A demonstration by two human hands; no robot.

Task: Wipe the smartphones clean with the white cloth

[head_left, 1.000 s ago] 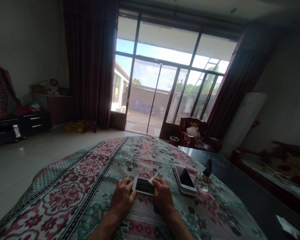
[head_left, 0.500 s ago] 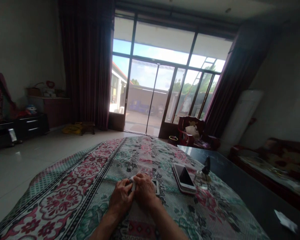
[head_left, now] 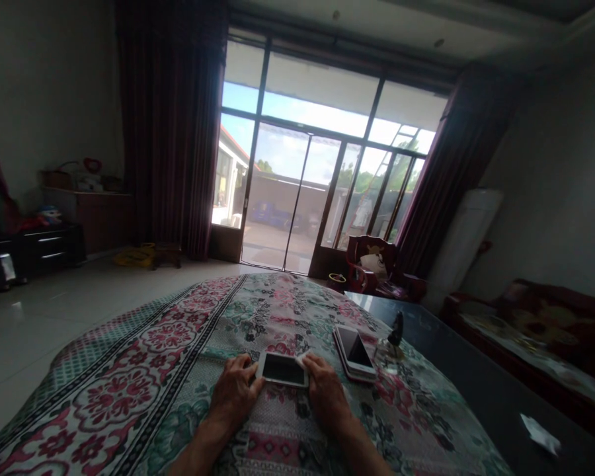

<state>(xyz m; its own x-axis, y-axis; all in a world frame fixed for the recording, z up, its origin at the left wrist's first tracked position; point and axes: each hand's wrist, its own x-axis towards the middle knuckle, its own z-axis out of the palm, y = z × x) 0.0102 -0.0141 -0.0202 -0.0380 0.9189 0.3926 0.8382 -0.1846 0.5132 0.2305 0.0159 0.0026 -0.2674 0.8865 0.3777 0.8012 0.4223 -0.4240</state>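
Note:
A white smartphone [head_left: 283, 369] with a dark screen lies sideways on the flowered tablecloth [head_left: 272, 317]. My left hand [head_left: 235, 391] grips its left end between thumb and fingers. At the right end is my right hand [head_left: 326, 390], its fingers closed on a small white tissue [head_left: 303, 359] pressed against the phone's upper right corner. Most of the tissue is hidden under the fingers. To the right rests a larger white tablet [head_left: 356, 354], with a reddish edge showing beneath it.
Beside the tablet stands a clear glass bottle [head_left: 389, 349] with a black top [head_left: 398, 326]. A dark table surface [head_left: 456, 350] borders the cloth on the right, with a white packet [head_left: 540, 433] on it. Beyond are a wooden armchair [head_left: 371, 264] and glass doors [head_left: 297, 198].
My right hand has moved from over the phone, close to my left hand, to its right end with the tissue. The phone's screen is now uncovered. The view has tilted slightly.

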